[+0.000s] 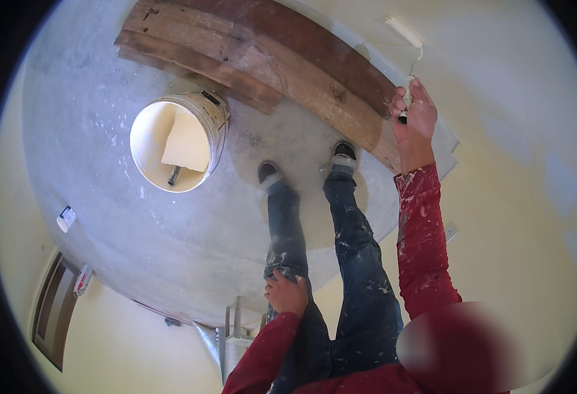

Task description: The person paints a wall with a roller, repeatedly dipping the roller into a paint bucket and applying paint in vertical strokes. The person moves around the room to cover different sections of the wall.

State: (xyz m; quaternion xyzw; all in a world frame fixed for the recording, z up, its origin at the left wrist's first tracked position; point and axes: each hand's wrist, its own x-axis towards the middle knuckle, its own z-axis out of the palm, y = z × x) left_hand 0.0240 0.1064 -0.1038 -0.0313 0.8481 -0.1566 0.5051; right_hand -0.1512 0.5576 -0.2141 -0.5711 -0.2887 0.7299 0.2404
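The roller (404,31) is at about 1 o'clock, near the wall (498,72); whether its cover touches the paint there I cannot tell. The right hand (416,113), at 2 o'clock, has its fingers wrapped around the handle (408,98), closed firmly on it, with the dark butt end poking out below the palm, toward 6 o'clock. The left hand (287,293), at 6 o'clock, lies over the left leg (284,230) near the knee, fingers bent and a little apart, pinching no tool.

The roller looks light when dry, though a loaded cover would likely make it top-heavy, since the weight sits out beyond the thin wire (420,60). The cover should be soft and give under pressure; the wire looks stiff but springy, and leaning hard on it might bend it. The handle is spotted with paint, so wet patches could make it slick. The place to hold is the handle, around its middle, as the right hand does; the cover would smear and turn under the fingers.

At 10 o'clock the bucket (220,117) stands tilted in the view, its mouth showing a pale panel inside. Boards (288,62) run from 11 to 2 o'clock across the floor (98,125).
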